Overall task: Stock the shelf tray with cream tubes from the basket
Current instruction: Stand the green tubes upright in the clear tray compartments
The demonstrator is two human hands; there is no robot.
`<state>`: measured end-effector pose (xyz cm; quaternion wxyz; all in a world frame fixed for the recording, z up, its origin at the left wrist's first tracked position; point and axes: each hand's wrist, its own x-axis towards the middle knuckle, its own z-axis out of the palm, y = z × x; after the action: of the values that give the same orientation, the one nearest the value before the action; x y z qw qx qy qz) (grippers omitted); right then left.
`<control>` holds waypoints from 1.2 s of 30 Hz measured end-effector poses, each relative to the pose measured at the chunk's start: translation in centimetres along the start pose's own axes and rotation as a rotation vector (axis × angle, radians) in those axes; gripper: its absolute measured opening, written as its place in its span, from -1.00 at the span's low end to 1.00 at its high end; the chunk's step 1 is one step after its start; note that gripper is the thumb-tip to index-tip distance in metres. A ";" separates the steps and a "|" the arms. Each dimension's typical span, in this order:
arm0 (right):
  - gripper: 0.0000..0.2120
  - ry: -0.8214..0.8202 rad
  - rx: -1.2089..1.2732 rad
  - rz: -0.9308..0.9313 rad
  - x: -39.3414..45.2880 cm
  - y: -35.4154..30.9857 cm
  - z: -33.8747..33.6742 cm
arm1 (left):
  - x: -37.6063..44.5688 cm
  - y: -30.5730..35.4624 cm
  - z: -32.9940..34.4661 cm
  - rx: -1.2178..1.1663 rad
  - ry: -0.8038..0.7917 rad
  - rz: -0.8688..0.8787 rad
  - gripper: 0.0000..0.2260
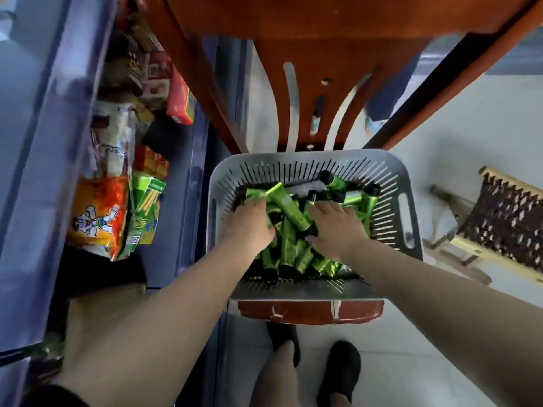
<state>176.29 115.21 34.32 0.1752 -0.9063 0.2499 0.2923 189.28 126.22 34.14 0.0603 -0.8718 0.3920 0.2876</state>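
A grey slotted basket (390, 171) sits on a red-brown chair seat and holds several green cream tubes (291, 210) with black caps, piled loosely. Both of my hands reach down into the pile. My left hand (249, 224) is curled over tubes at the basket's left side, with a green tube sticking out beyond its fingers. My right hand (335, 227) lies on the tubes to the right, its fingers bent down among black caps; whether it grips one is hidden. No shelf tray shows plainly in this view.
A blue shelf unit (44, 171) on the left carries snack bags (100, 215) and boxes (179, 101). The wooden chair back (320, 92) rises behind the basket. A small woven stool (505, 218) stands at the right on a pale floor. My feet in black shoes (340, 368) are below.
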 end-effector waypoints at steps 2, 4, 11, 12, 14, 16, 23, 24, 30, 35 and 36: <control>-0.35 -0.021 0.011 -0.013 2.1 -0.6 1.5 | 1.6 -0.6 1.6 -0.098 -0.002 -0.061 -0.54; -0.35 -0.030 0.034 -0.024 4.0 -1.2 2.6 | 3.1 -1.1 3.1 -0.181 0.010 -0.099 -0.59; -0.40 0.012 0.168 0.070 8.5 -3.0 5.2 | 6.7 -1.3 6.9 -0.330 0.023 -0.201 -0.53; -0.41 0.012 0.186 0.093 8.9 -3.3 5.3 | 7.0 -1.2 7.1 -0.324 0.029 -0.228 -0.51; -0.43 0.025 0.206 0.136 9.7 -3.6 5.2 | 7.6 -1.0 7.4 -0.329 0.046 -0.263 -0.49; -0.46 0.052 0.210 0.183 10.5 -3.7 5.0 | 8.1 -0.7 7.8 -0.337 0.060 -0.282 -0.45; -0.52 0.046 0.178 0.231 11.5 -3.2 4.5 | 8.0 0.4 9.1 -0.539 0.110 -0.367 -0.42; -0.54 0.053 0.165 0.224 11.4 -3.0 4.6 | 7.9 0.4 9.2 -0.591 0.133 -0.375 -0.42; -0.67 0.126 0.210 0.177 10.4 -2.4 4.7 | 6.8 -0.8 10.0 -0.957 0.171 -0.427 -0.65; -0.59 0.165 0.389 0.141 7.9 -1.9 3.4 | 4.8 -1.5 9.0 -1.098 0.182 -0.405 -0.64; -0.56 0.174 0.426 0.124 7.2 -1.8 2.8 | 4.2 -1.5 8.3 -1.131 0.187 -0.396 -0.62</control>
<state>181.10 115.48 28.01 0.3218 -0.8536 0.3754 0.1639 188.82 127.27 24.78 -0.3947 -0.8466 0.0125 0.3568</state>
